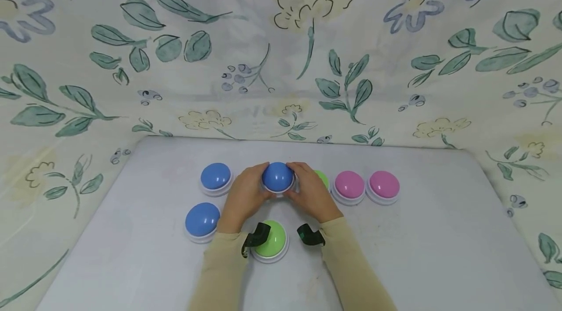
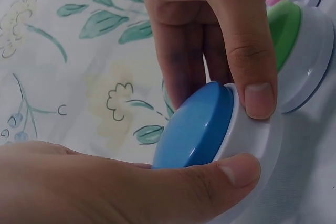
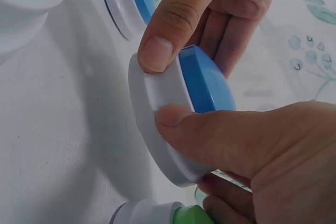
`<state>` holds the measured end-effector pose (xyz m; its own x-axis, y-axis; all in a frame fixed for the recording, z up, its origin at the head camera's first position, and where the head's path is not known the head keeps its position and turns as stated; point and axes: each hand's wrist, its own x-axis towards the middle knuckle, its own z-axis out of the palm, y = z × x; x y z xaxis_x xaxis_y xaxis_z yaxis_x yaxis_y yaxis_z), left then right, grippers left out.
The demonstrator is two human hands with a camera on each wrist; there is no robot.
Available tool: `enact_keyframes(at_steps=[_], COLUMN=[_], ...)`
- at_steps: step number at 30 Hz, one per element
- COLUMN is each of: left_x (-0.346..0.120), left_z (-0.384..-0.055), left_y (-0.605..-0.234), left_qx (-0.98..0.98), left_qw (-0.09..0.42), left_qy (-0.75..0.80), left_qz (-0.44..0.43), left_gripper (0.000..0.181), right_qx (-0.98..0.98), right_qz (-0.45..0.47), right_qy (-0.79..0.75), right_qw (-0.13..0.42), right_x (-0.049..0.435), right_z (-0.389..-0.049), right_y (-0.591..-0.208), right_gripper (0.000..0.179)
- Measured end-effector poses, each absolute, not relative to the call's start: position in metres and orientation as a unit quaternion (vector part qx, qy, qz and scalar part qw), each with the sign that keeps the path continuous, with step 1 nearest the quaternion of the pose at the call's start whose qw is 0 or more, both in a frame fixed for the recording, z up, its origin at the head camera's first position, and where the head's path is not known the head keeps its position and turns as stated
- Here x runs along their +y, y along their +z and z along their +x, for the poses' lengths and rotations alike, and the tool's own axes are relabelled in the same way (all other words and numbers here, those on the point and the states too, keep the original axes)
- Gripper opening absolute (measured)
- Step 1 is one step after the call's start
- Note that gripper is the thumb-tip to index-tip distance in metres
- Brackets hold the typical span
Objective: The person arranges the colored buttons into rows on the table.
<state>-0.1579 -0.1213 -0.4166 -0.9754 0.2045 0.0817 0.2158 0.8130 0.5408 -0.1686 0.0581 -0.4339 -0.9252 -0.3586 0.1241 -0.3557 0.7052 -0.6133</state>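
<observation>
Both hands grip one blue push button [image 1: 278, 177] with a white round base, at the middle of the back row. My left hand [image 1: 247, 194] holds its left side and my right hand [image 1: 312, 193] its right side. In the left wrist view, both thumbs press on the front of the white base [image 2: 251, 139], fingers reaching round behind. The right wrist view shows the same blue dome [image 3: 207, 80] tilted between the hands, with shadow on the table beside it. A green button [image 1: 322, 178] is partly hidden behind my right hand.
Two pink buttons [image 1: 349, 185] [image 1: 384, 184] stand right of the hands. Two blue buttons [image 1: 215, 176] [image 1: 202, 220] stand to the left. Another green button [image 1: 270, 239] sits between the forearms, partly covered by the left wrist camera [image 1: 256, 239]. Flower-patterned cloth [image 1: 263, 57] surrounds the white table [image 1: 439, 252].
</observation>
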Motion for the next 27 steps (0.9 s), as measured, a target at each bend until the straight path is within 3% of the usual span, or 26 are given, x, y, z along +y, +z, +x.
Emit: enact_keyframes(at_steps=[27], left_x=[-0.1159], left_z=[-0.1585], left_y=[-0.4210], left_qx=[-0.964], left_qw=[-0.014], left_qy=[-0.245], left_qz=[-0.098], left_gripper=[0.075], right_qx=[0.945], right_qz=[-0.211], right_qy=[-0.249], right_qw=[0.023], right_x=[0.0580], right_z=[-0.1726], right_y=[-0.4380], right_gripper=[0.073])
